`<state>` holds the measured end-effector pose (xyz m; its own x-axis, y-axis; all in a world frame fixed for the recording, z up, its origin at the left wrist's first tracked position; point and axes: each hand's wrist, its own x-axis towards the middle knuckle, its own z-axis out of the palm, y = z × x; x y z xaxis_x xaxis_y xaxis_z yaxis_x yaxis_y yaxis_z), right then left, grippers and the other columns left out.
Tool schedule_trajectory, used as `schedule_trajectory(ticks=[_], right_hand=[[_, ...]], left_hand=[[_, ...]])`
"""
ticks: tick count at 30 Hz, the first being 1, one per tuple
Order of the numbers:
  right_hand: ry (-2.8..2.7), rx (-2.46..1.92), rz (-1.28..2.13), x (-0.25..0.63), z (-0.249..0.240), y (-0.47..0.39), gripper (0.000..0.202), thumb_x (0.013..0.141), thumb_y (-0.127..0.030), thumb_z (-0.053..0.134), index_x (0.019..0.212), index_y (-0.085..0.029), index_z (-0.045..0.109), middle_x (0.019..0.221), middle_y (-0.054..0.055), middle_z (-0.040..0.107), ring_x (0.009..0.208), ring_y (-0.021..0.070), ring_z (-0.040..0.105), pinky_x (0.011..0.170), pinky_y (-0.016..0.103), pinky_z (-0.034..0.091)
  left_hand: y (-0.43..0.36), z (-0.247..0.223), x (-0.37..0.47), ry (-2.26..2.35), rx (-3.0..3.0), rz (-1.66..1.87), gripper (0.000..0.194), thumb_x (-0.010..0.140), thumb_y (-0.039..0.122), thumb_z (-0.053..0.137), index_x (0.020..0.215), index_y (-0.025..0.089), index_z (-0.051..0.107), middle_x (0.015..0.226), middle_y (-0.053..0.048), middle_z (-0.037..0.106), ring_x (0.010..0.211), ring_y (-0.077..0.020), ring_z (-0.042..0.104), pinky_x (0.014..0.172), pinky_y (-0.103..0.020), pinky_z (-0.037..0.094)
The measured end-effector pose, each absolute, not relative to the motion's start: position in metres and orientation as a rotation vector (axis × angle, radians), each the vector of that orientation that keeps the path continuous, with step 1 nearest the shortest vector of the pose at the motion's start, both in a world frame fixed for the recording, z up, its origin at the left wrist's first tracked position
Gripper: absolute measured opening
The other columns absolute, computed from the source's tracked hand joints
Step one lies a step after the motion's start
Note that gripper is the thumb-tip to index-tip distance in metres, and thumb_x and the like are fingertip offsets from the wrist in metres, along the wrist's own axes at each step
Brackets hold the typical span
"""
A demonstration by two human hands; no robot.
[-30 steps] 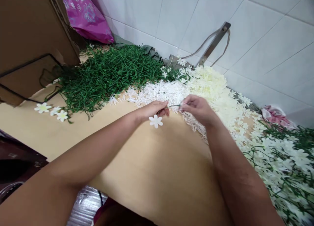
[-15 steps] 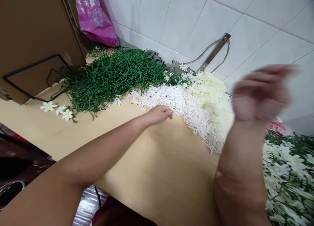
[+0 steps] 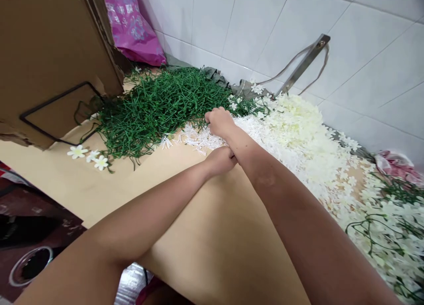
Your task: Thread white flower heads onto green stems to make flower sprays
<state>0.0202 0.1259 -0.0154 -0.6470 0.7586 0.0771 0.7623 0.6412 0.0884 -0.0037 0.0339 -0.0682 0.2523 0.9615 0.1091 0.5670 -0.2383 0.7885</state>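
Observation:
My left hand (image 3: 221, 160) is closed at the near edge of a heap of thin white plastic pieces (image 3: 202, 137); what it holds, if anything, is hidden. Crossing above it, my right hand (image 3: 219, 121) has its fingers curled at the right edge of a pile of green artificial stems (image 3: 165, 101). I cannot make out what is in those fingers. Beyond my right forearm lies a mound of pale yellow-white artificial petals (image 3: 294, 123). Three finished white flowers (image 3: 101, 162) rest on the left of the board (image 3: 149, 185).
At the left stands a cardboard box (image 3: 49, 53) with a black wire frame (image 3: 59, 97) beside it. A pink bag (image 3: 135, 35) leans on the tiled wall (image 3: 212, 22). A metal bar (image 3: 304, 64) stands behind the petals. White flowers on green stems (image 3: 391, 234) fill the right side.
My right hand has come down from the upper right, across to the left, and reached the edge of the green stems. My left hand stays near the white pieces. The view has shifted slightly.

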Motion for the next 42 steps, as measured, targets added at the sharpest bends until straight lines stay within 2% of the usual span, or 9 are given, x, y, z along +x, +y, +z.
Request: schedule_trajectory(ticks=[5, 8, 14, 18, 24, 31, 34, 38, 42], right_hand=[[-2.647, -1.244, -0.095, 0.033, -0.007, 0.134, 0.013, 0.078, -0.011, 0.056, 0.088, -0.014, 0.065, 0.098, 0.012, 0.062, 0.098, 0.0260, 0.054, 0.080, 0.036, 0.041], [-2.492, -1.196, 0.030, 0.047, 0.002, 0.137, 0.007, 0.075, -0.010, 0.057, 0.076, -0.014, 0.062, 0.085, 0.007, 0.062, 0.084, 0.0192, 0.055, 0.076, 0.032, 0.041], [-2.173, -1.204, 0.225, 0.092, 0.022, 0.119, 0.007, 0.071, -0.014, 0.060, 0.066, -0.016, 0.056, 0.063, -0.001, 0.055, 0.061, 0.0120, 0.048, 0.064, 0.029, 0.038], [-2.006, -1.210, 0.358, 0.120, 0.021, 0.100, 0.007, 0.070, -0.016, 0.060, 0.065, -0.017, 0.055, 0.062, -0.001, 0.056, 0.058, 0.0118, 0.048, 0.061, 0.029, 0.039], [-1.928, -1.127, 0.498, 0.145, 0.005, 0.069, 0.006, 0.071, -0.017, 0.059, 0.068, -0.019, 0.055, 0.067, 0.000, 0.058, 0.064, 0.0127, 0.051, 0.060, 0.028, 0.041], [-1.965, -1.157, 0.725, 0.145, -0.018, 0.055, 0.005, 0.072, -0.019, 0.059, 0.071, -0.019, 0.054, 0.066, -0.001, 0.055, 0.060, 0.0109, 0.048, 0.059, 0.027, 0.040], [-1.967, -1.145, 0.727, 0.139, -0.019, 0.056, 0.004, 0.073, -0.019, 0.058, 0.072, -0.019, 0.054, 0.066, -0.001, 0.055, 0.060, 0.0108, 0.048, 0.060, 0.027, 0.040], [-1.919, -1.137, 0.698, 0.131, -0.014, 0.058, 0.007, 0.073, -0.017, 0.058, 0.068, -0.019, 0.052, 0.066, -0.001, 0.055, 0.062, 0.0112, 0.049, 0.061, 0.027, 0.040], [-1.803, -1.131, 0.798, 0.132, -0.014, 0.062, 0.010, 0.070, -0.018, 0.060, 0.066, -0.019, 0.052, 0.064, -0.001, 0.054, 0.062, 0.0109, 0.048, 0.061, 0.028, 0.041]], left_hand=[[0.032, -0.064, -0.005, 1.288, 1.884, 0.757, 0.029, 0.082, 0.030, 0.042, 0.074, 0.019, 0.067, 0.079, 0.000, 0.068, 0.073, -0.0143, 0.058, 0.065, -0.025, 0.037], [0.032, -0.063, -0.005, 1.245, 1.863, 0.770, 0.030, 0.084, 0.034, 0.043, 0.073, 0.019, 0.066, 0.077, 0.001, 0.065, 0.071, -0.0125, 0.055, 0.065, -0.024, 0.036], [0.033, -0.062, -0.003, 1.071, 1.524, 0.969, 0.023, 0.085, 0.026, 0.048, 0.074, 0.013, 0.063, 0.056, 0.004, 0.047, 0.054, -0.0077, 0.042, 0.055, -0.021, 0.032], [0.032, -0.053, -0.006, 0.958, 1.159, 1.108, 0.014, 0.084, 0.021, 0.054, 0.084, 0.010, 0.063, 0.062, 0.002, 0.055, 0.050, -0.0047, 0.045, 0.051, -0.019, 0.032], [0.032, -0.046, -0.015, 0.815, 0.862, 1.239, 0.032, 0.074, 0.035, 0.071, 0.097, 0.012, 0.065, 0.086, -0.005, 0.068, 0.063, -0.0068, 0.059, 0.054, -0.017, 0.042], [0.034, -0.033, -0.024, 0.807, 0.680, 1.390, 0.031, 0.080, 0.013, 0.061, 0.110, 0.018, 0.060, 0.078, 0.001, 0.066, 0.058, -0.0041, 0.060, 0.050, -0.013, 0.043], [0.038, -0.027, -0.035, 0.871, 0.695, 1.453, 0.028, 0.078, 0.003, 0.057, 0.104, 0.014, 0.062, 0.074, 0.001, 0.064, 0.056, -0.0029, 0.057, 0.051, -0.012, 0.044], [0.046, -0.023, -0.056, 0.947, 0.807, 1.672, 0.026, 0.077, 0.003, 0.055, 0.098, 0.015, 0.063, 0.094, -0.004, 0.068, 0.078, -0.0071, 0.063, 0.066, -0.016, 0.050], [0.056, -0.026, -0.078, 1.198, 1.048, 1.819, 0.036, 0.075, 0.010, 0.060, 0.109, 0.021, 0.061, 0.122, -0.005, 0.061, 0.113, -0.0194, 0.057, 0.093, -0.033, 0.049]])
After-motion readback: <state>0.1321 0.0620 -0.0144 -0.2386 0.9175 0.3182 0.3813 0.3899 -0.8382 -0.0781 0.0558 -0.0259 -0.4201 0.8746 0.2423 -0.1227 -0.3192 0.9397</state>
